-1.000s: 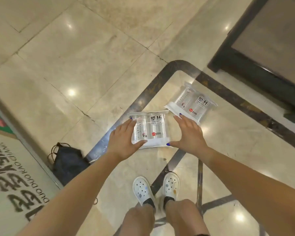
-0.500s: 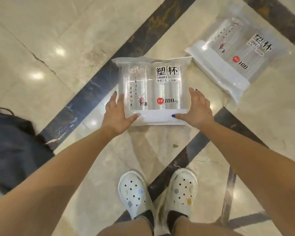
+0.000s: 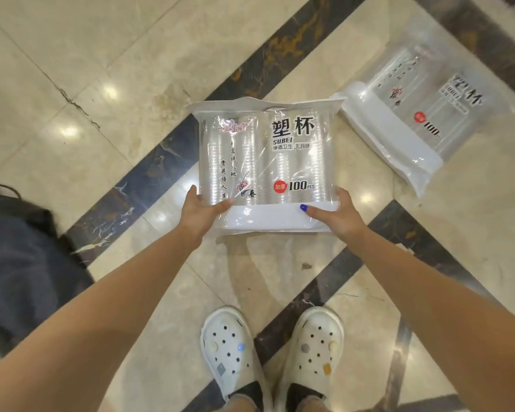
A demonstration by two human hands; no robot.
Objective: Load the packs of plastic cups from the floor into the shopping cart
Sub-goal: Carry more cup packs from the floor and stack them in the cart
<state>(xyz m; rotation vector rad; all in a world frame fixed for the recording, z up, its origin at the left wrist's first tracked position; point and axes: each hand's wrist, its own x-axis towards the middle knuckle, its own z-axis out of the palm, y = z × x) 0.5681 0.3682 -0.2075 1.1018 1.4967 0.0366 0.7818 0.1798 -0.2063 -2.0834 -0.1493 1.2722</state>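
A clear pack of plastic cups (image 3: 265,162) with black lettering and a white bottom band is held between both hands above the marble floor. My left hand (image 3: 201,211) grips its lower left corner, thumb on the front face. My right hand (image 3: 335,214) grips the lower right corner, its blue-nailed thumb on the white band. A second, identical pack (image 3: 419,123) lies tilted on the floor to the right, untouched. No shopping cart is in view.
A dark blue bag (image 3: 21,263) lies on the floor at the left. My two white clogs (image 3: 271,352) stand below the pack. Beige marble floor (image 3: 87,69) with dark inlaid stripes stretches all around.
My head has come down closer to the floor. Both hands have closed on the pack's lower corners, fingers tucked behind it, and the pack now appears raised off the floor.
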